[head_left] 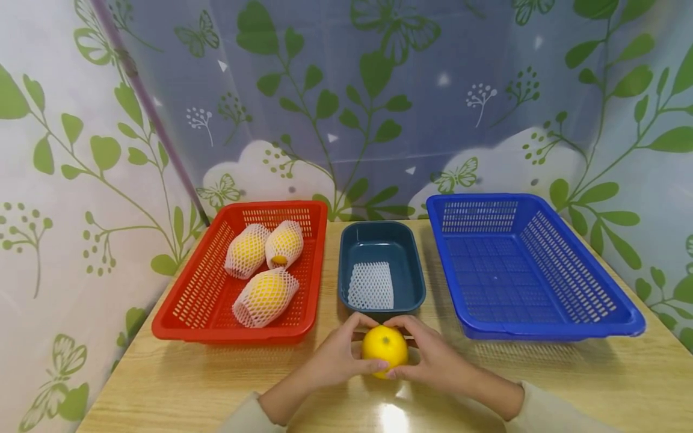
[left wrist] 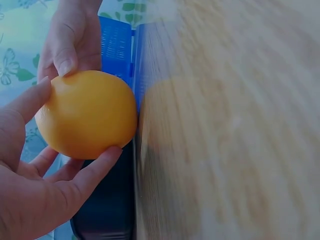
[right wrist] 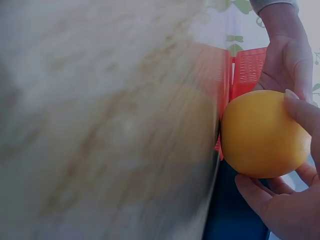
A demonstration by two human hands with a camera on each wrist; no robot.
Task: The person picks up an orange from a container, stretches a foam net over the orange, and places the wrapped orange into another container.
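A round yellow-orange citrus fruit [head_left: 385, 347] sits at the front middle of the wooden table, its stem spot facing up. My left hand [head_left: 338, 356] grips its left side, with thumb and fingers curled around it. From the opposite side my right hand [head_left: 433, 359] holds the same fruit, and the two thumbs come close together at its near side. Both wrist views show the smooth bare skin of the fruit [left wrist: 87, 115] between the hands. Just beyond them stands a dark green tray [head_left: 383, 226], with a white foam net sleeve [head_left: 371, 285] lying flat inside.
On the left, a red basket [head_left: 320, 264] contains three yellow fruits [head_left: 265, 297] in white foam nets. A blue basket [head_left: 482, 258] with nothing in it stands at the right. Behind the table [head_left: 178, 385] hangs a leaf-patterned curtain [head_left: 433, 120].
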